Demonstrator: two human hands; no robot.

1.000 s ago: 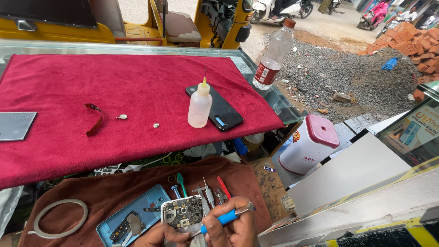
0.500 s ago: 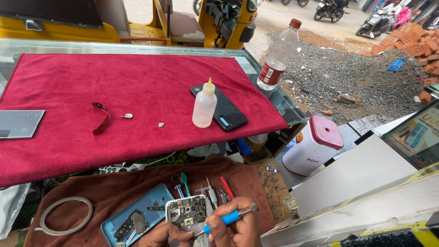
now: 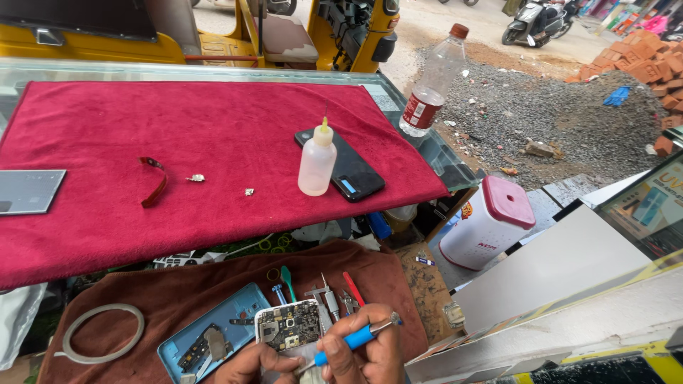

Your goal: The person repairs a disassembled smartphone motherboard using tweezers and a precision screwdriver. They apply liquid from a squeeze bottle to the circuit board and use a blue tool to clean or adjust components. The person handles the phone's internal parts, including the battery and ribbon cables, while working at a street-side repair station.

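A roadside repair counter, a brown cloth [image 3: 213, 291] below and a red cloth [image 3: 178, 149] over glass above. At the bottom edge, the right hand [image 3: 363, 352] pinches a blue-handled screwdriver [image 3: 353, 339], tip down on an opened phone [image 3: 288, 327] with its circuit board bare; the left hand [image 3: 260, 363] grips the phone's lower edge, though both hands are partly cut off. Just beside lies a blue back cover [image 3: 206, 341]. A squeeze bottle [image 3: 316, 160], seemingly nearly empty, stands against a black phone [image 3: 348, 171]. A plastic bottle [image 3: 434, 82] holds little liquid; the white tub [image 3: 487, 224] is lidded.
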